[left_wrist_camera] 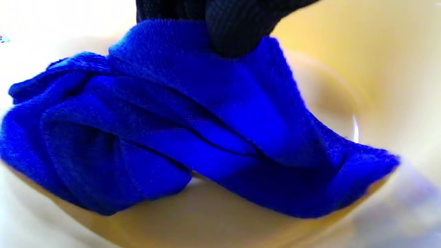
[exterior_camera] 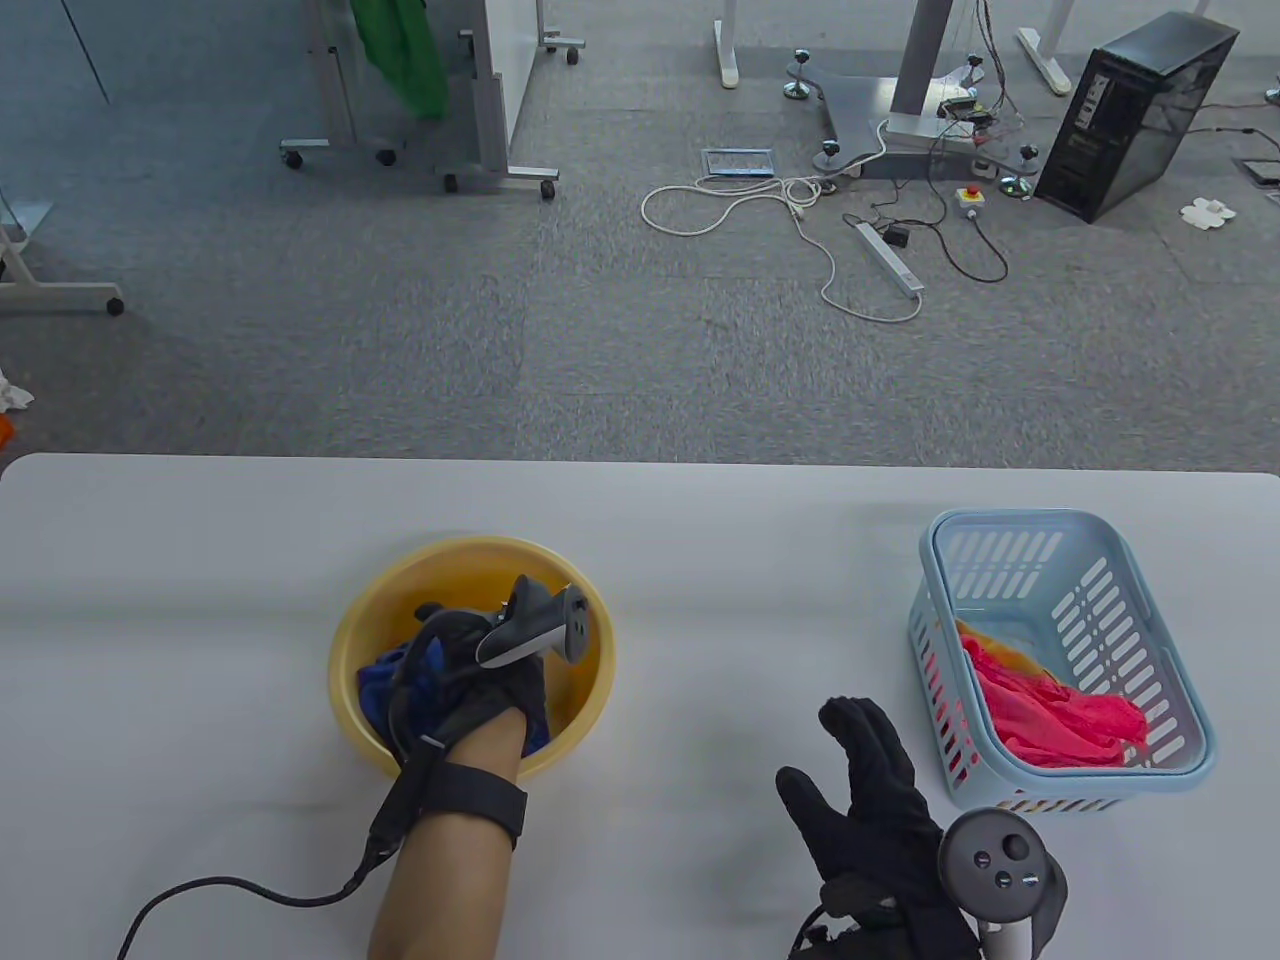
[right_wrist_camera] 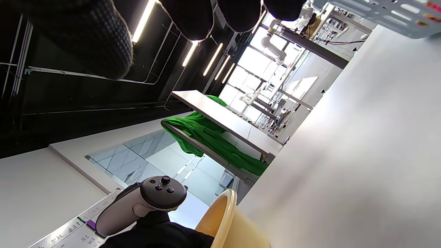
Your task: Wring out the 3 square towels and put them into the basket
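Note:
A blue towel [exterior_camera: 385, 685] lies crumpled in the yellow basin [exterior_camera: 590, 610] at the table's middle left. My left hand [exterior_camera: 450, 650] reaches down into the basin, and in the left wrist view its gloved fingertips [left_wrist_camera: 234, 31] pinch the top fold of the blue towel [left_wrist_camera: 193, 131]. A pink towel [exterior_camera: 1050, 715] lies in the light blue basket [exterior_camera: 1165, 640] at the right, with an orange towel [exterior_camera: 1010, 655] partly hidden under it. My right hand [exterior_camera: 865, 770] hovers open over the table left of the basket, fingers straight, holding nothing.
The white table [exterior_camera: 700, 540] spans the lower half of the table view. In the right wrist view the yellow basin's rim [right_wrist_camera: 224, 220] and the basket's corner [right_wrist_camera: 389, 13] show. Cables, a computer tower and desk legs stand on the carpet beyond the far edge.

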Available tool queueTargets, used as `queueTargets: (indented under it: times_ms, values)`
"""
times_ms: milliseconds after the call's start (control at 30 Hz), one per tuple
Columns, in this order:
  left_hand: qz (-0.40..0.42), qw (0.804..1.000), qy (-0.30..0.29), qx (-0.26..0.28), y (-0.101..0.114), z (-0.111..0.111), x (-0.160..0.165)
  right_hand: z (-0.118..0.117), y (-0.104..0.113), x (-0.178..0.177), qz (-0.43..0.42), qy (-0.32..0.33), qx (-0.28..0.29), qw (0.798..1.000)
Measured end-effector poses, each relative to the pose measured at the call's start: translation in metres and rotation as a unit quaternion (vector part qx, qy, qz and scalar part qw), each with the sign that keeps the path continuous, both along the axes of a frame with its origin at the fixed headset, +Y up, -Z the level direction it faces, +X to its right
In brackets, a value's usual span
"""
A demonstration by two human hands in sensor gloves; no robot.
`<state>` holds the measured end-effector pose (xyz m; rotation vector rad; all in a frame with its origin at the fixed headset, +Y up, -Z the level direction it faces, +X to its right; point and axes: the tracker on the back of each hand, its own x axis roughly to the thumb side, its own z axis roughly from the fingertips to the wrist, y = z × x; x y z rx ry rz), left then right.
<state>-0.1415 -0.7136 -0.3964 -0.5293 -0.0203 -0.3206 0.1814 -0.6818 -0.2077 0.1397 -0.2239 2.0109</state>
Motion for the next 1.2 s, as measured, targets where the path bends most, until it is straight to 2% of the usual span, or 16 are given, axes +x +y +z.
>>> queueTargets:
  times_ms: [400, 633, 733, 900, 1033, 1200]
  values:
    - [0.067, 0.996, 0.031, 0.05, 0.041, 0.017, -0.03, 0.0, 0.001, 0.001, -0.011, 0.004, 0.0, 1.0]
    - [0.132, 0.98, 0.034, 0.146, 0.071, 0.033, -0.05, 0.001, 0.002, -0.001, -0.013, 0.012, 0.002, 1.0]
    - [0.198, 0.96, 0.086, 0.181, 0.087, 0.039, -0.063, 0.002, 0.002, 0.0, -0.015, 0.013, 0.003, 1.0]
    - [0.324, 0.908, 0.163, 0.21, 0.115, 0.046, -0.082, 0.003, 0.003, 0.002, -0.022, 0.015, 0.002, 1.0]
    - [0.37, 0.881, 0.181, 0.233, 0.136, 0.053, -0.085, 0.002, 0.002, 0.0, -0.029, 0.022, -0.003, 0.999]
    - [0.453, 0.829, 0.22, 0.244, 0.155, 0.061, -0.088, 0.002, 0.001, -0.003, -0.032, 0.031, -0.007, 0.999]
